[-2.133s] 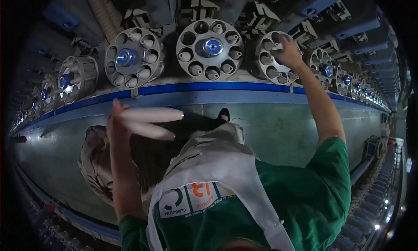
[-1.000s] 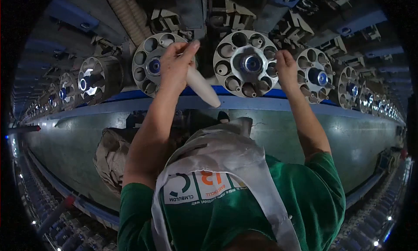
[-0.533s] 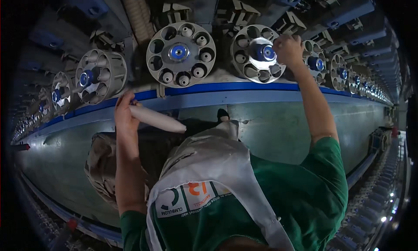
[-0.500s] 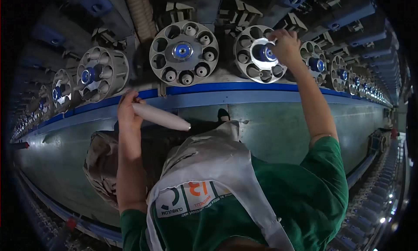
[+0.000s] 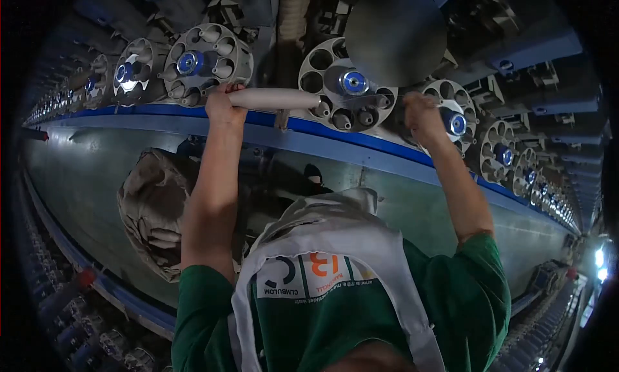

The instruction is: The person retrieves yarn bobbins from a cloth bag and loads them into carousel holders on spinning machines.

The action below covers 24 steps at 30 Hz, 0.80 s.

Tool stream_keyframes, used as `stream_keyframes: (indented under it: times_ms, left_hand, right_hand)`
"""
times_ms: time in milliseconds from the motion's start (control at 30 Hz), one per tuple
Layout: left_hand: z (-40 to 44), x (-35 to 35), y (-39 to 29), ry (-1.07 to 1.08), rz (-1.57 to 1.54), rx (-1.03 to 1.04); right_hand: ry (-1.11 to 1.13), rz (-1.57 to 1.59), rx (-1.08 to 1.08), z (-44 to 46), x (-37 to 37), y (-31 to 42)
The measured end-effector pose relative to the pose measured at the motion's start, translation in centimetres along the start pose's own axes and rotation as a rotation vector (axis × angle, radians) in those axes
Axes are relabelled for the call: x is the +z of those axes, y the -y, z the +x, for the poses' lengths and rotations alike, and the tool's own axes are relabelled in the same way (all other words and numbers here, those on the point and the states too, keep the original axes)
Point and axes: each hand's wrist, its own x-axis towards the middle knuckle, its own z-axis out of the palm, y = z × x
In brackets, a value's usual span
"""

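Note:
My left hand (image 5: 225, 106) is closed around the thick end of a full, pale yarn bobbin (image 5: 277, 100). The bobbin lies level, its narrow tip pointing right, in front of a round bobbin magazine (image 5: 354, 117) with a blue hub. A thin thread (image 5: 371, 97) runs from near the tip towards my right hand (image 5: 422, 119). That hand is closed, its fingers pinched together at the thread's far end, in front of the neighbouring magazine (image 5: 465, 137) on the right. Several pockets of the middle magazine hold bobbins; the upper left ones look dark.
A blue rail (image 5: 322, 134) runs along the machine below the magazines. A brown cloth sack (image 5: 151, 211) stands on the green floor at my left. A blurred grey disc (image 5: 396, 36) covers part of the upper machine. More magazines line both sides.
My left hand has raised the bobbin from below the rail to magazine height. My right hand has come away from the right magazine's hub, and a thread now spans both hands. The view has turned left.

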Motion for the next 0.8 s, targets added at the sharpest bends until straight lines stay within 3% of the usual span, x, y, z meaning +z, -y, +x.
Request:
stream_keyframes:
  times_ms: [133,233,267,333,367,400,433,500,567,633,700,733,800]
  left_hand:
    - [-0.1,2.5,2.2,-0.121,-0.055,0.136]
    - [1.0,3.4,5.0,0.001,-0.026,0.373]
    - [0.4,4.2,5.5,-0.011,-0.024,0.377]
    - [-0.9,5.4,6.5,0.050,0.322,0.474]
    - [-1.4,5.5,7.2,0.033,0.323,0.472]
    - [-1.9,5.6,7.6,0.206,0.635,0.523]
    - [-2.5,5.7,7.8,0.383,0.945,0.561]
    - [-3.7,5.4,7.7,0.427,1.006,0.564]
    - [-4.3,4.4,6.7,0.469,1.163,0.608]
    - [-4.1,1.2,4.7,0.425,1.092,0.540]
    - [-3.6,-3.4,2.2,0.347,0.988,0.455]
    - [-3.5,-5.7,1.0,0.289,0.989,0.476]
    - [-3.7,-11.7,-2.5,0.031,0.878,0.327]
  right_hand:
    - [-0.311,0.373,-0.208,4.2,-2.6,1.9]
    - [-0.341,0.383,-0.225,5.7,-2.2,1.9]
    - [-0.079,0.411,-0.323,6.0,-2.4,1.4]
    - [-0.183,0.409,-0.320,6.9,-0.7,2.0]
    - [-0.289,0.401,-0.326,6.9,0.4,2.4]
    - [-0.282,0.394,-0.314,7.3,0.6,2.0]
    - [-0.337,-0.032,-0.427,7.7,0.8,1.4]
    - [-0.313,-0.714,-0.660,7.9,1.5,-0.1]
    - [-0.260,-1.004,-0.498,6.9,3.6,-0.9]
    - [-0.151,-1.087,-0.463,7.2,3.9,-1.9]
    - [-0.105,-1.122,-0.893,7.8,4.2,-2.4]
    - [-0.138,-1.173,-0.886,7.4,5.1,-1.7]
    - [-0.159,-1.364,-0.928,6.5,6.2,-0.8]
